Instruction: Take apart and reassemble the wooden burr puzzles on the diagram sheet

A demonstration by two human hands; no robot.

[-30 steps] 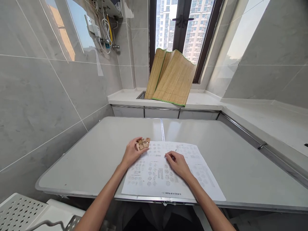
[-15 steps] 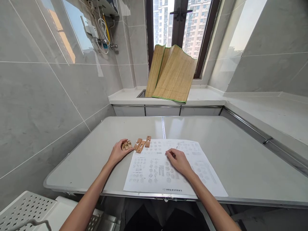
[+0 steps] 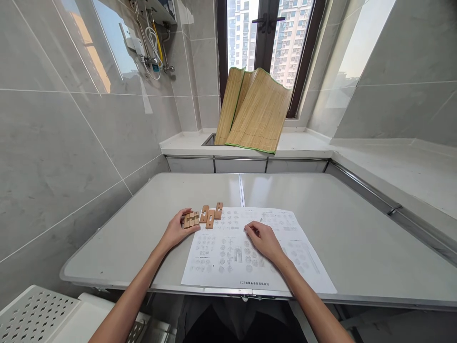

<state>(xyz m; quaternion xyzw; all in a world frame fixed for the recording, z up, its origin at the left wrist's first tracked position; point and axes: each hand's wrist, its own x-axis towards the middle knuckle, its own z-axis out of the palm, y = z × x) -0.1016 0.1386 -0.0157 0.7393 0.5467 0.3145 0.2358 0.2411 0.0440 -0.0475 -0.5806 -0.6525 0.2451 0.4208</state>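
Note:
My left hand (image 3: 176, 229) is curled round a group of small wooden blocks (image 3: 192, 219) on the table, left of the printed sheet. Three flat wooden pieces with cut-outs lie just right of them: one (image 3: 204, 214) beside the blocks, a second (image 3: 210, 219) slightly nearer me, a third (image 3: 219, 210) farther off. The large white sheet (image 3: 228, 274) is covered in small printed drawings. On its middle rests my right hand (image 3: 262, 237), thumb and fingertips pinched together; whatever they hold, if anything, is too small to make out.
The pale folding table (image 3: 357, 247) has a centre seam. Behind it, a bamboo mat (image 3: 262, 112) leans by the window on a white counter (image 3: 307, 145). A perforated white plastic object (image 3: 39, 314) stands low at the left. Tiled walls rise on both sides.
My left hand and the blocks have shifted slightly right and nearer me. The blocks and two of the flat pieces have turned to stand more upright in view. My right hand has barely moved.

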